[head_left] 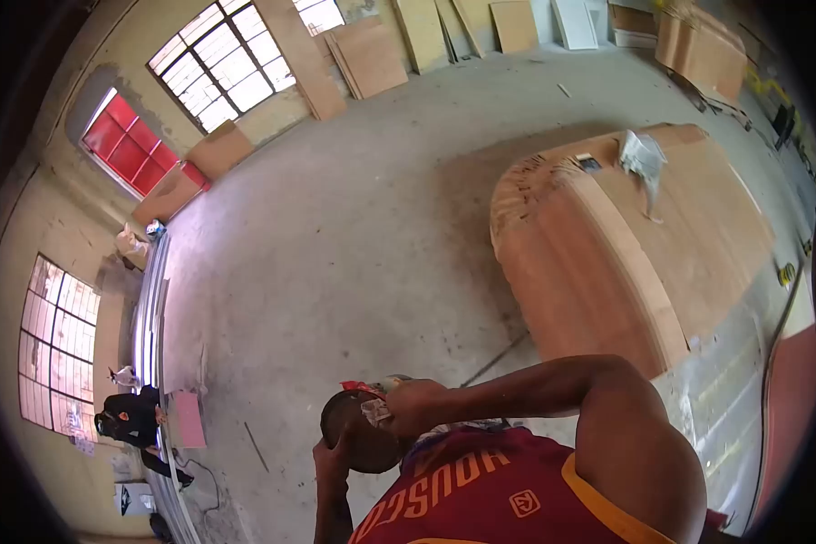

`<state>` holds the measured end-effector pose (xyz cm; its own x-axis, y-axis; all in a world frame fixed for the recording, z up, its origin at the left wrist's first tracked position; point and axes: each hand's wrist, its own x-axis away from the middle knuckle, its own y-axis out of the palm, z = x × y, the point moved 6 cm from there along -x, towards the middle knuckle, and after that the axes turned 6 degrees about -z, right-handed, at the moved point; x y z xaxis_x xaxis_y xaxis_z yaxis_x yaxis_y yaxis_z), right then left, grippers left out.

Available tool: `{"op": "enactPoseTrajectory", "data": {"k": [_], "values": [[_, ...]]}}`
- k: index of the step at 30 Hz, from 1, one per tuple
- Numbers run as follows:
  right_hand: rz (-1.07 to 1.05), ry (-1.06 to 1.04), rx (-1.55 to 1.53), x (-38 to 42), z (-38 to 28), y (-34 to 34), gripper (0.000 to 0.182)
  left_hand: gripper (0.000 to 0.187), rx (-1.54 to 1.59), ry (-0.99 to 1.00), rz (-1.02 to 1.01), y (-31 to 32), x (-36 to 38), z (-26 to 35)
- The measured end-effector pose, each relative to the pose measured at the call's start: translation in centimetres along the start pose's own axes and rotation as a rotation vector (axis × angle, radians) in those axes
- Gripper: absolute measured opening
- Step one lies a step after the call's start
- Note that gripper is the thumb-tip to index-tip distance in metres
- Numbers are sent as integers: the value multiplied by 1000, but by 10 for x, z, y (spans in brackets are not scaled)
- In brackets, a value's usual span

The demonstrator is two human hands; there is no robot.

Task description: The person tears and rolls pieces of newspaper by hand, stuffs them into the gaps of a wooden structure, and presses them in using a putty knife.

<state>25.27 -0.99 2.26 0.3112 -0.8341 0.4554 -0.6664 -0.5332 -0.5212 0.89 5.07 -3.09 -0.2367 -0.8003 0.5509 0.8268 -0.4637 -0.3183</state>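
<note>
I observe both hands raised close in front of a red basketball jersey with yellow trim (508, 494), at the bottom edge of the view. Between them sits a dark brown rounded object (364, 444); I cannot tell what it is.

The left hand (329, 451) cups the object's left side, fingers wrapped against it. The right hand (417, 408) is curled shut at the object's upper edge, clamped on a crumpled red-and-white scrap (370, 395) pressed to the top. The right arm runs level from the shoulder.

Beyond the hands the grey concrete floor (335, 236) lies open across the middle of the room, with only a few thin strips lying on it. To the right a tall stack of brown plywood sheets (607, 254) stands, its near corner rounded and its near edge close to the right elbow. A white crumpled bag (642, 156) lies on top of the stack, well apart from the hands. Clear plastic sheeting (725, 381) covers the floor beside it.

On the left, long metal rails (150, 299) run along the wall, and a person in black clothing (134, 419) crouches beside them. Brown boards (367, 56) lean against the far wall, just beside a red-paned window (125, 145).
</note>
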Motion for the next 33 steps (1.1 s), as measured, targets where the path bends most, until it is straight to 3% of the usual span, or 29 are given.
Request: {"op": "enactPoseTrajectory", "data": {"k": [1, 2, 3, 5, 8, 11, 13, 15, 16, 18, 21, 27, 30, 33], "values": [[-18, 11, 1, 0, 4, -1, 60, 72, 36, -45, -6, 7, 3, 5], [-37, 23, -2, 0, 8, 1, 61, 72, 30, -57, -5, -7, -44, 36], [-25, 14, -20, -86, 12, -80, 61, 71, 24, -69, -4, -20, -90, 69], [0, 61, -4, -133, 42, -123, 61, 69, 2, 10, -58, -6, -168, 108], [153, 201, 66, -179, 89, -251, 48, 68, -7, 165, -163, 27, -293, 199], [244, 307, -127, -214, 115, -295, 62, 72, -207, 156, -257, 26, -370, 246], [163, 358, -27, -236, 145, -338, 55, 79, -353, 191, -282, 39, -417, 303], [178, 355, -79, -252, 172, -386, 46, 85, -333, 291, -363, 61, -462, 356], [198, 358, -170, -258, 178, -411, 50, 86, -384, 267, -384, 70, -482, 388], [240, 380, -351, -265, 200, -465, 58, 87, -481, 225, -441, 92, -520, 448], [327, 303, -302, -304, 283, -515, 40, 93, -599, 245, -474, 136, -601, 496], [277, 295, -321, -310, 362, -689, 57, 82, -465, 163, -531, 239, -720, 606], [404, 360, -313, -307, 396, -771, 61, 70, -363, 266, -566, 292, -772, 678], [557, 443, -326, -294, 444, -840, 59, 62, -473, 273, -569, 356, -807, 765]]}}
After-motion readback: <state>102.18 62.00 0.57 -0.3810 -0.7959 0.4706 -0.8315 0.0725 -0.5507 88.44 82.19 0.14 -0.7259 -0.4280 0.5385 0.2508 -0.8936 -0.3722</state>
